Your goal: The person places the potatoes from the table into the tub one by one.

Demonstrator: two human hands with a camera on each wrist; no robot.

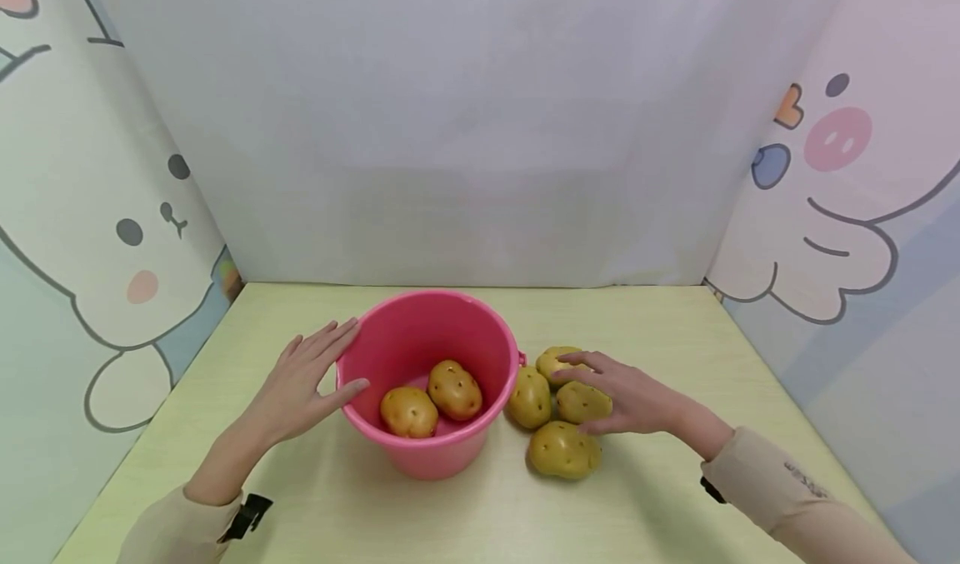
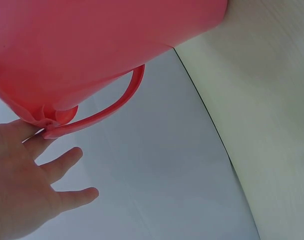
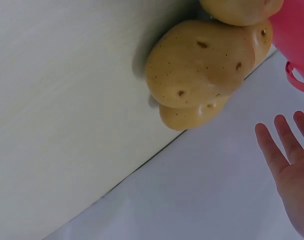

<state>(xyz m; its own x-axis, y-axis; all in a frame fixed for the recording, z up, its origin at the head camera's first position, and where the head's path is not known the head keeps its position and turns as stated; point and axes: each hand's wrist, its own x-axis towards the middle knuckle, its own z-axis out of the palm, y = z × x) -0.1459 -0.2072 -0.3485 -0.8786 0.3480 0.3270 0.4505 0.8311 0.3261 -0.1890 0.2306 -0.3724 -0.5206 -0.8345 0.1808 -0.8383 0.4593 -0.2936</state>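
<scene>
Head view: one bucket, six potatoes, two inside; left hand, right hand unclenched.

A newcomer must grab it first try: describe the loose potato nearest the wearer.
On the pale table stands a pink bucket. Right of it in the head view, four loose potatoes cluster. Yours is the front potato, set apart from the other three as the lowest in that view.

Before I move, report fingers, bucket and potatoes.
Left fingers against pink bucket. Right fingers empty, near four loose potatoes. Two potatoes inside bucket. No obstruction seen.
</scene>
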